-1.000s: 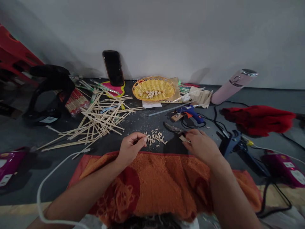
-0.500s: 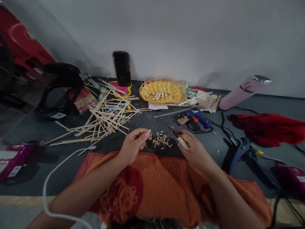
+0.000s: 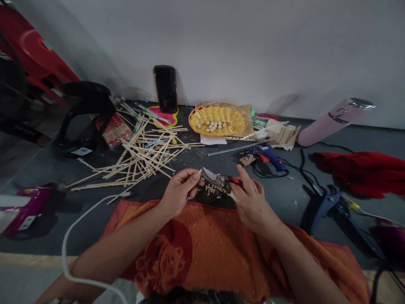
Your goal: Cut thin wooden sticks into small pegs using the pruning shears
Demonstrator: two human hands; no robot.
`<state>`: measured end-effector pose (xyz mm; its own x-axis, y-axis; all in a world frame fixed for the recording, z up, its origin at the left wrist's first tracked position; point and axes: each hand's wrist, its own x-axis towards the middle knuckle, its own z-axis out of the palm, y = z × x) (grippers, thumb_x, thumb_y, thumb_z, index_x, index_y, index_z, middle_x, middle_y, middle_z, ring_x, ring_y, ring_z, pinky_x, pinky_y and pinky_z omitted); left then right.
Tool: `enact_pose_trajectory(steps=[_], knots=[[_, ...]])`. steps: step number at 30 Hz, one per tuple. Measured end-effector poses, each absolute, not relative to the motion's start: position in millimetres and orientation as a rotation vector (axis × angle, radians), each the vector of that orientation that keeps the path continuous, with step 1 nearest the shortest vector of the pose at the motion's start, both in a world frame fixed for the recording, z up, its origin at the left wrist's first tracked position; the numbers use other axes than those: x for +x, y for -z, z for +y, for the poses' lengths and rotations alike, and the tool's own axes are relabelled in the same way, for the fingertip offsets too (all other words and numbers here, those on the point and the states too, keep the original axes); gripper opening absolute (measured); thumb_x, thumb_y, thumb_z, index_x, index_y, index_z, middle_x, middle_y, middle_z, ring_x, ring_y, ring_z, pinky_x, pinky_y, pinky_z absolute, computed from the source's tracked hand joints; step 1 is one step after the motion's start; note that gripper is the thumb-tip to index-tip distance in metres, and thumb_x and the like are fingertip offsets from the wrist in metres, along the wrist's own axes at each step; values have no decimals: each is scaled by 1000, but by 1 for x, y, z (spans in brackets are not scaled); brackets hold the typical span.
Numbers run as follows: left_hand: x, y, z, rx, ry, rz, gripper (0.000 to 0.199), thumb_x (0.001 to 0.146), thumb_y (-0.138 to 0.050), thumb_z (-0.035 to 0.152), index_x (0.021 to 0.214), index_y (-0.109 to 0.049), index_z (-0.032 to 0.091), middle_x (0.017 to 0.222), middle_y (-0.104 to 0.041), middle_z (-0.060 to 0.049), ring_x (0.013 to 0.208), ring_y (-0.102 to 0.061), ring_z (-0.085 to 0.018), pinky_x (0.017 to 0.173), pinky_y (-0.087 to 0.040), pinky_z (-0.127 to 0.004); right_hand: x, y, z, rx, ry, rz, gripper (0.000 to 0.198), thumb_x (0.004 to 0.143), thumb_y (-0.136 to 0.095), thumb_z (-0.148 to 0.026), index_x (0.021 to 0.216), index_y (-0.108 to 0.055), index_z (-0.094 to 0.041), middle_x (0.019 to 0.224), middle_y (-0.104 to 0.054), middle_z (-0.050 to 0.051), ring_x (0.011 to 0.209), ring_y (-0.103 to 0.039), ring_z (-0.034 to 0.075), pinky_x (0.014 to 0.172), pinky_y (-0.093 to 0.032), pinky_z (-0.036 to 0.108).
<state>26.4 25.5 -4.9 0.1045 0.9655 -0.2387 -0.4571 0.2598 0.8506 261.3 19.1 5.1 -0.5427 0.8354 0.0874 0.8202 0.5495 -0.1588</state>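
The left hand (image 3: 181,188) pinched a wooden piece (image 3: 200,172), forearm slanting inward. The right hand (image 3: 253,203) closed round shears (image 3: 217,179) pointing leftward.

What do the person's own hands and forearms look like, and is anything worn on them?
The left hand and right hand are bare, with no gloves to be seen. Both the left forearm and right forearm show no sleeve. No markings can be made out. A white cable crosses the view of the left forearm.
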Motion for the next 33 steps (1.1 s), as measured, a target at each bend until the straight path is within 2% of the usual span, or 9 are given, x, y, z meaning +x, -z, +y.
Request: enact_pose_trajectory(steps=[6, 12, 30, 33], knots=[[28, 8, 23, 757, -1170, 917, 20, 81, -67, 32, 92, -63, 16, 73, -65, -1, 43, -40, -2, 41, -28, -15, 255, -3, 16, -1428, -47, -2626, 47, 76, -50, -7, 122, -50, -18, 156, -10, 17, 116, -45, 34, 97, -34, 55], [29, 6, 21, 816, -1117, 920, 21, 82, -66, 35, 82, -59, 15, 72, -64, 0, 44, -40, -1, 42, -29, -15, 251, -2, 14, -1430, -12, -2616, 45, 78, -50, -8, 122, -52, -17, 154, -15, 16, 112, -45, 32, 95, -38, 51], [27, 7, 22, 897, -1059, 930, 19, 85, -63, 32, 81, -57, 14, 70, -65, 0, 46, -42, -2, 45, -30, -15, 251, -1, 14, -1418, -86, -2634, 38, 83, -47, -10, 120, -52, -17, 152, -22, 14, 114, -45, 32, 90, -41, 48], [26, 8, 21, 909, -1053, 926, 19, 85, -63, 32, 81, -57, 14, 70, -66, -1, 46, -42, -2, 45, -31, -15, 252, 2, 16, -1393, -192, -2548, 38, 83, -48, -14, 121, -48, -14, 151, -25, 16, 123, -41, 33, 92, -41, 46]])
